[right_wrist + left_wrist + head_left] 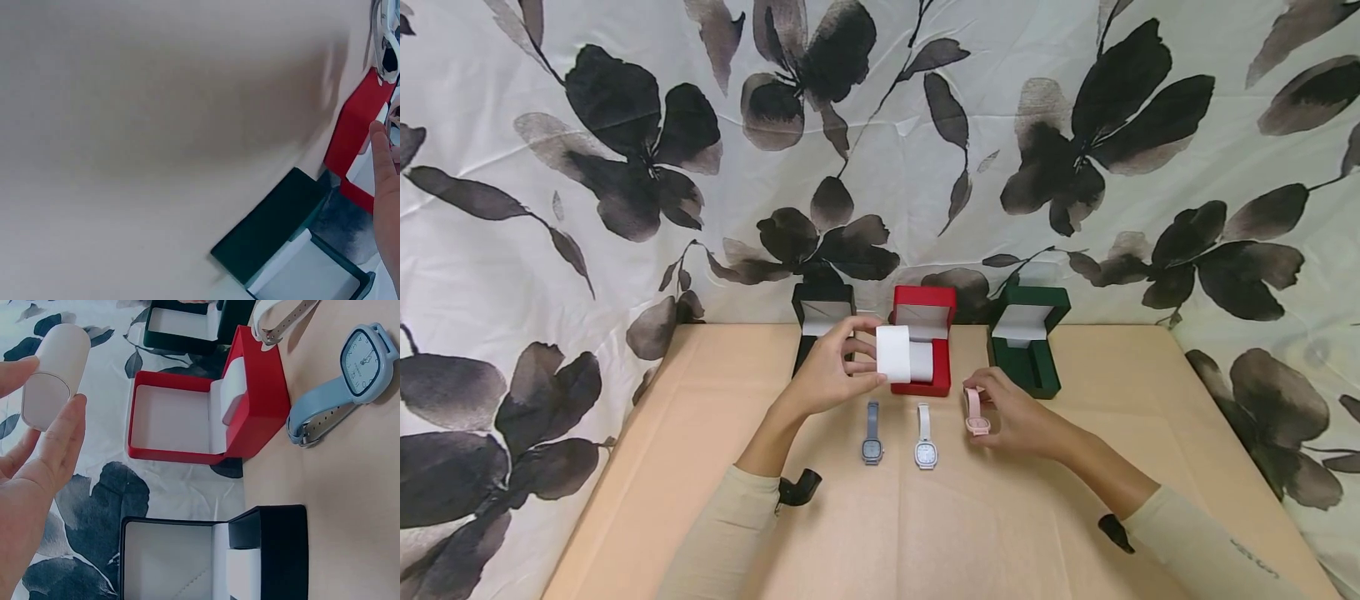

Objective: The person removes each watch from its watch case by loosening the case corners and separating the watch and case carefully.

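My left hand (pixel 831 367) grips a white watch cushion (pixel 892 354) between thumb and fingers, held up in front of the red watch box (pixel 940 379). In the left wrist view, the rounded end of the cushion (pixel 47 400) faces the camera. My right hand (pixel 1018 417) pinches a pink watch (pixel 976 408) just in front of the green watch box (pixel 1043 379), its dial toward me. Between the hands, a blue watch (pixel 872 442) and a white watch (pixel 926 446) lie on the table, dials nearest me.
Three watch boxes stand with lids raised along the table's back edge. The black box (pixel 823 304) is partly hidden behind my left hand; a white cushion (pixel 244 572) sits in it. Another cushion (pixel 922 362) sits in the red box. A floral cloth (pixel 925 167) hangs behind.
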`<state>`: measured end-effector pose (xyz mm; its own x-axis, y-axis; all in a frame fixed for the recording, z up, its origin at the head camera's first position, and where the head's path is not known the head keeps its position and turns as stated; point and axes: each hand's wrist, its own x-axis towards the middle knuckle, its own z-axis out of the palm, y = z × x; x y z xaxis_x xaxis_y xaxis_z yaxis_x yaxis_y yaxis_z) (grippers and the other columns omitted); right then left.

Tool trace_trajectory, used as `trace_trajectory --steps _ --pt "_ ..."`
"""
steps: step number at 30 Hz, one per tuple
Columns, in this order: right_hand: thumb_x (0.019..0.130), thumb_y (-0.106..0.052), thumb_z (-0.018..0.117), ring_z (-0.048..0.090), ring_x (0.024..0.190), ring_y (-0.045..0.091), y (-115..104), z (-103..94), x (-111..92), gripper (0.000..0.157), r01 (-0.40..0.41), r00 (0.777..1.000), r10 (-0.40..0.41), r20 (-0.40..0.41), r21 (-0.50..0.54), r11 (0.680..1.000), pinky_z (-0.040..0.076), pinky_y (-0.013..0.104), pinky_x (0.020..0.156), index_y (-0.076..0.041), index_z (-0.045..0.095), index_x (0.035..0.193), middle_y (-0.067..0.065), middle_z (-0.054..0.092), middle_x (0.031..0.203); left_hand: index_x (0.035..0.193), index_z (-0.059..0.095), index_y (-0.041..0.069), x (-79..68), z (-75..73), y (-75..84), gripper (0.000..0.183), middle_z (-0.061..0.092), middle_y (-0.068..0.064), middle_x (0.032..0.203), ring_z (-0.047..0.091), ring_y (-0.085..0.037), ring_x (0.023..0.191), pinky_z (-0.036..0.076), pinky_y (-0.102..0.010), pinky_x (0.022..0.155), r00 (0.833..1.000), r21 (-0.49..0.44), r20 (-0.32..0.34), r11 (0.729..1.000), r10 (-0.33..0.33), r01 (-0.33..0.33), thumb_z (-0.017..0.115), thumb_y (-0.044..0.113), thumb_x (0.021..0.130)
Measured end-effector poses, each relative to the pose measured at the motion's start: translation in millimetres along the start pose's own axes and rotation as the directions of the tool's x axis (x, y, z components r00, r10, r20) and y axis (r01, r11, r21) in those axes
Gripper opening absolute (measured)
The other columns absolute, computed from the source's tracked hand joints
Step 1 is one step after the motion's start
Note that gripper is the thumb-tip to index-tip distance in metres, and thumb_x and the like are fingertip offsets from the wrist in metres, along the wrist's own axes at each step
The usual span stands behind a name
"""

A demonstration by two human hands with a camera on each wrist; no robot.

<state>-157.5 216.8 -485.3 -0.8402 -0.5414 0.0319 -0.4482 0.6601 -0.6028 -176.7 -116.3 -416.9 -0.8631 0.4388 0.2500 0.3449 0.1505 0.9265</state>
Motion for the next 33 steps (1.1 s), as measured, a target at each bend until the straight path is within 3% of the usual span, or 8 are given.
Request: trace_trajectory --steps 5,13,33 --pt "0.075 -0.017 0.093 0.062 0.120 0.029 4 4.8 -4 0.081 -0.039 0.999 0.039 0.014 -0.014 0.999 0.058 0.042 0.099 -0.001 0.049 0.141 0.015 0.046 0.142 0.145 0.044 -0.001 -0.8 0.4 -1.6 0.076 0.055 -0.017 0.130 0.069 -0.029 0.105 0.063 -0.037 0.087 1.000 -0.002 -0.003 1.000 0.000 0.000 0.081 -0.008 0.079" --pt "0.075 -0.023 0.093 0.059 0.121 0.027 11 16.6 -10 0.079 -0.060 0.998 0.061 0.007 -0.071 0.996 0.057 0.044 0.101 -0.004 0.052 0.139 0.013 0.049 0.142 0.143 0.046 0.003 -3.0 2.4 -2.5 0.073 0.055 -0.016 0.130 0.069 -0.029 0.104 0.061 -0.051 0.090 1.000 0.001 -0.007 1.000 -0.004 0.004 0.081 -0.007 0.080" --pt "0.076 -0.022 0.092 0.056 0.124 0.028 21 31.2 -14 0.074 -0.036 0.999 0.037 0.016 -0.086 0.996 0.055 0.044 0.103 -0.004 0.052 0.136 0.011 0.049 0.139 0.142 0.048 0.005 -5.4 3.1 -3.0 0.073 0.056 -0.016 0.128 0.070 -0.030 0.104 0.062 -0.045 0.089 1.000 0.045 -0.016 0.999 -0.007 0.007 0.082 -0.007 0.079"
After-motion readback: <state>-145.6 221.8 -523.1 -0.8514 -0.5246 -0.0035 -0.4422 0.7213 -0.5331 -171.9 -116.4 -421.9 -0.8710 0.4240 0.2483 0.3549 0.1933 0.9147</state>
